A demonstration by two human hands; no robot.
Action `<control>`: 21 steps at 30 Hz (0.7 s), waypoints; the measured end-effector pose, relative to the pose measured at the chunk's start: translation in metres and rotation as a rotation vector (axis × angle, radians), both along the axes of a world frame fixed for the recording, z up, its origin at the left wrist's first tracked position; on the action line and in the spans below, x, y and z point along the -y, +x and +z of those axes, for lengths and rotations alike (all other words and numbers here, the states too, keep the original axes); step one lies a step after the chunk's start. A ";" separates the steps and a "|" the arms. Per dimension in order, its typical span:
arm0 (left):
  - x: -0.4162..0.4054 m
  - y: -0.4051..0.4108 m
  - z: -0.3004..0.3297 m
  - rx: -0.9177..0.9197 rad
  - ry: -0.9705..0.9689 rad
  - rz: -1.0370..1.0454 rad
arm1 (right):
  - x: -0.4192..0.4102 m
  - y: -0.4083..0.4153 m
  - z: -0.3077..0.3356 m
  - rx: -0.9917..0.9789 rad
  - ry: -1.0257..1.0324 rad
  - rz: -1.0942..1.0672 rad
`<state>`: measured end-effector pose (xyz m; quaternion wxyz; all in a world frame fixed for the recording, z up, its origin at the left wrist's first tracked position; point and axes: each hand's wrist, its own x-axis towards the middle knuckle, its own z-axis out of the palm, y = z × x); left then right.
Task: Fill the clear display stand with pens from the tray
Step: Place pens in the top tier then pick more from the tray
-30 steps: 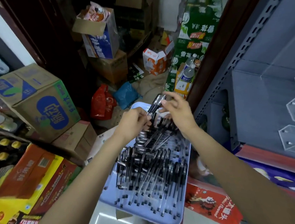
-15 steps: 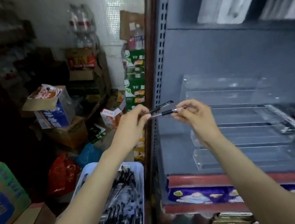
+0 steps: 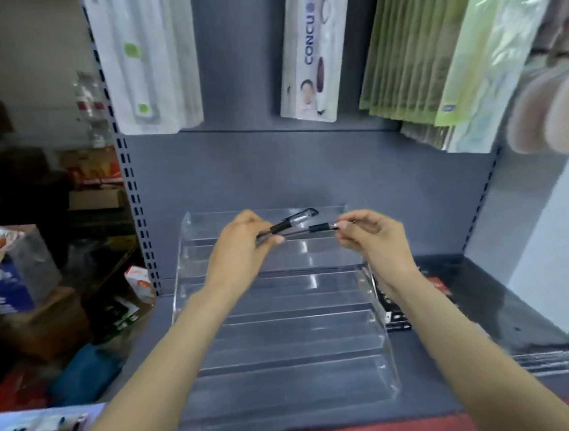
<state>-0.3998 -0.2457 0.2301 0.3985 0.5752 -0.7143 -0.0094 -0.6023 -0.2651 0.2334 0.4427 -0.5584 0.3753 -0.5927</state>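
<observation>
Centre of frame: left hand (image 3: 241, 250) and right hand (image 3: 369, 237) both pinch black pens (image 3: 294, 226) held level between them, above the upper tiers of the clear stepped stand (image 3: 287, 345), which sits on the grey shelf (image 3: 490, 304) at centre and lower centre. Left fingers curl round the pen ends on the left, right fingertips (image 3: 340, 226) pinch the lower pen's right tip. Tray (image 3: 5, 425) with more pens is in the lower left corner, blurred; packaged goods (image 3: 309, 44) hang along the top.
</observation>
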 end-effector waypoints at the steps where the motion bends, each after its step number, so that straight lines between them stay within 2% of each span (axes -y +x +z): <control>1: 0.005 -0.010 0.003 0.000 -0.002 0.032 | 0.009 -0.010 0.002 -0.022 -0.007 0.002; 6: 0.033 -0.033 0.026 0.034 0.022 0.221 | 0.057 -0.047 0.008 -0.222 -0.031 -0.085; 11: 0.073 -0.031 0.041 0.144 0.191 0.302 | 0.095 -0.060 -0.001 -0.473 0.148 -0.067; 15: 0.099 -0.036 0.039 0.210 0.282 0.272 | 0.105 -0.054 -0.003 -0.496 0.215 0.029; 18: 0.110 -0.039 0.034 0.229 0.332 0.237 | 0.105 -0.050 -0.003 -0.466 0.184 0.110; 21: 0.115 -0.038 0.031 0.227 0.331 0.251 | 0.107 -0.046 -0.007 -0.444 0.155 0.078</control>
